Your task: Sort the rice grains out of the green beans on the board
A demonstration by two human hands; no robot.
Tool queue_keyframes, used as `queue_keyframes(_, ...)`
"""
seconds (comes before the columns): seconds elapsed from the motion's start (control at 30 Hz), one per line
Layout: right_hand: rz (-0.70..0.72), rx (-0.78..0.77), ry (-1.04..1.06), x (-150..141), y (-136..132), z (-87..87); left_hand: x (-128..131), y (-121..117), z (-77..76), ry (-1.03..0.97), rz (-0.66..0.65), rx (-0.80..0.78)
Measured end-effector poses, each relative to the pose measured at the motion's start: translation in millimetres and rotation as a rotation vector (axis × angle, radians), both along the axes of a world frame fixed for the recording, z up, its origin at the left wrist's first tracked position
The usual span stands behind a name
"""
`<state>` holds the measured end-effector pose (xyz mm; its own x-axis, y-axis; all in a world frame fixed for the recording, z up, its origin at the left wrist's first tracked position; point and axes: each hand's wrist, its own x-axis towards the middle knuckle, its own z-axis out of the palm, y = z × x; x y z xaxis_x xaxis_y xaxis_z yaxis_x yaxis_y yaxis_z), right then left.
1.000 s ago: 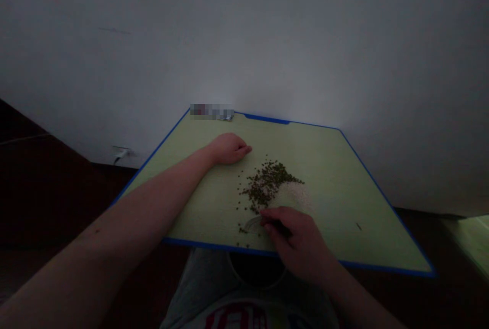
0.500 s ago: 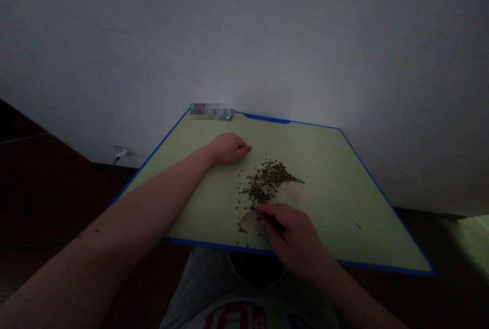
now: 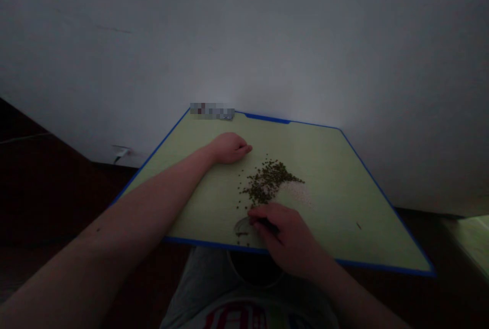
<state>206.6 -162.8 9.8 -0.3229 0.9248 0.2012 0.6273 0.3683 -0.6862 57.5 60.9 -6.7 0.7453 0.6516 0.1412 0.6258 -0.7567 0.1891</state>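
Note:
My left hand (image 3: 229, 148) rests loosely curled on a pale green cutting board (image 3: 328, 227) with a blue rim, touching nothing else. My right hand (image 3: 284, 235) sits at the board's near edge, pinching a thin dark object (image 3: 267, 225) whose tip is partly hidden by my fingers. Just left of those fingers lies a shallow clear round dish (image 3: 242, 229) holding a few dark grains. Above it spreads a loose heap of small green-brown grains (image 3: 266, 182), possibly mung beans, beside a thin patch of white powder (image 3: 297, 192).
A pixelated, blurred object (image 3: 212, 111) stands at the board's far corner. A pale wall (image 3: 244, 38) rises behind, with a cable fitting (image 3: 121, 154) low on it. A dark speck (image 3: 358, 225) lies on the board's right side. My lap and printed shirt (image 3: 237, 316) lie below the near edge.
My right hand has slid left and slightly away from me, closer to the clear dish. More of the dish now shows. My left hand and the grain heap look unchanged.

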Motion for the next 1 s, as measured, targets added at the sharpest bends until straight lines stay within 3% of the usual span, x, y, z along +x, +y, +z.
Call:
queue_keyframes(0.3, -0.015, 0.006, -0.044, 7.1, -12.1, 0.2, -0.4, 0.1, 1.1, 0.000, 0.004, 0.021)
queue_keyframes(0.43, -0.024, 0.156, -0.094, 6.1, -22.5, 1.5, -0.1, -1.0, 0.9, -0.008, 0.009, 0.008)
queue_keyframes(0.6, 0.208, 0.404, -0.125, -12.8, -22.9, 14.9, 0.8, -2.7, 2.2, -0.010, 0.009, -0.008)
queue_keyframes(0.77, 0.338, 0.205, -0.172, -19.8, -6.6, 30.4, 0.0, -3.5, 3.3, 0.002, 0.004, 0.002)
queue_keyframes(1.0, 0.615, 0.274, -0.215, -11.8, -8.0, 32.1, -1.8, -1.7, 0.3, 0.017, 0.006, 0.006)
